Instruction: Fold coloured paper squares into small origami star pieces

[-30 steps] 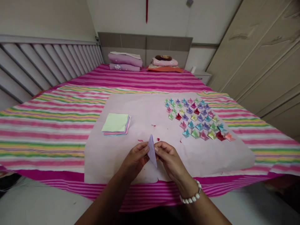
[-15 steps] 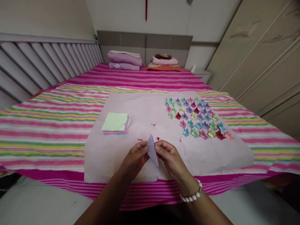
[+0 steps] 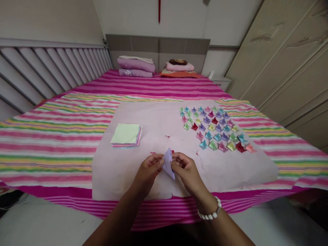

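Note:
A folded sheet of lavender origami paper (image 3: 168, 164) is held up between my hands, over the near part of a large pale paper sheet (image 3: 153, 116). My left hand (image 3: 149, 169) pinches its left side between thumb and fingers. On the other side, my right hand (image 3: 186, 169) pinches the right edge; a white bead bracelet circles that wrist. Small red paper scraps (image 3: 167, 136) lie just beyond my hands. To the left sits a stack of coloured square paper (image 3: 125, 133), pale green on top.
Several small folded paper boats (image 3: 212, 127) in many colours stand in rows at the right of the sheet. Under it is a striped bed cover (image 3: 56, 136). Folded bedding (image 3: 135, 65) lies by the headboard, and a slatted rail (image 3: 51, 68) runs along the left.
The lavender paper has turned a little and shifted slightly right, showing more of its face. My fingers have moved slightly on it, and both hands still pinch it.

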Available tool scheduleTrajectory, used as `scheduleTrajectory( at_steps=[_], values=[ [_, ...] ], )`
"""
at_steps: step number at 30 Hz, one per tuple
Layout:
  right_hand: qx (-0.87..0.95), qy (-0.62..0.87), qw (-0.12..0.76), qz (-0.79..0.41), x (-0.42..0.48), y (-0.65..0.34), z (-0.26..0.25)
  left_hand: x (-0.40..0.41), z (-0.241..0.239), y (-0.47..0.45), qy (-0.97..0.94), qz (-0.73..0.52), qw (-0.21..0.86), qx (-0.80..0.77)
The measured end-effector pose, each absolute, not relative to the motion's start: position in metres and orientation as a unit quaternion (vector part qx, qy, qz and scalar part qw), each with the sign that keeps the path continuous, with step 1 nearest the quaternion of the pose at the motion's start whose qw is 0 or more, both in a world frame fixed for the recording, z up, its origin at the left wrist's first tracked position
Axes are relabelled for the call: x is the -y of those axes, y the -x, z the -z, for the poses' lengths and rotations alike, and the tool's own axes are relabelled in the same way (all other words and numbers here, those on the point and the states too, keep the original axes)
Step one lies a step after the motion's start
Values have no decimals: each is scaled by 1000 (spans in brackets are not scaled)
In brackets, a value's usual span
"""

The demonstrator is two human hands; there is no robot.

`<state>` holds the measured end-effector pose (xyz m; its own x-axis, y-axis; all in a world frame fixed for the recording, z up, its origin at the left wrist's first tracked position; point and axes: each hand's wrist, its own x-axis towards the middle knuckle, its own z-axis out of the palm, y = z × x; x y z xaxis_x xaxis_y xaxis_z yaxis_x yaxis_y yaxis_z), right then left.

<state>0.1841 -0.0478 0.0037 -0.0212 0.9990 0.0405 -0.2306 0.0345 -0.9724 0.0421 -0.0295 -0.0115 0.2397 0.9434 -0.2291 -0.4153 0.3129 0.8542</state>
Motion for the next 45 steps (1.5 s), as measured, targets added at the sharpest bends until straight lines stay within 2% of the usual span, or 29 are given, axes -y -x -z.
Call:
scheduleTrajectory(
  at_steps=[3, 7, 9, 13, 16, 21, 24, 29, 32, 39, 45],
  values=[
    [490, 460, 557, -488, 46, -184, -1, 30, 11, -41, -436, -483, 615, -446],
    [565, 531, 545, -319, 46, -182, 3, 37, 2, -41, -582, -509, 345, -532],
    [600, 545, 532, -243, 47, -181, 4, 41, -2, -43, -622, -480, 296, -543],
    [648, 524, 523, -182, 50, -177, 4, 45, -5, -49, -637, -415, 356, -543],
    [650, 509, 532, -190, 52, -175, 4, 41, -1, -49, -647, -411, 340, -544],
    [575, 512, 580, -266, 50, -177, 4, 34, 5, -44, -643, -450, 354, -509],
    [508, 498, 607, -355, 46, -178, 6, 33, 5, -43, -665, -442, 360, -482],
    [394, 477, 590, -519, 41, -181, 9, 32, 3, -37, -703, -451, 330, -439],
    [359, 458, 591, -558, 40, -183, 9, 33, 4, -34, -708, -462, 332, -419],
    [292, 421, 597, -618, 40, -184, 1, 42, 6, -29, -670, -431, 439, -416],
    [272, 401, 598, -638, 41, -186, 0, 41, 5, -31, -687, -434, 452, -368]
  ],
)
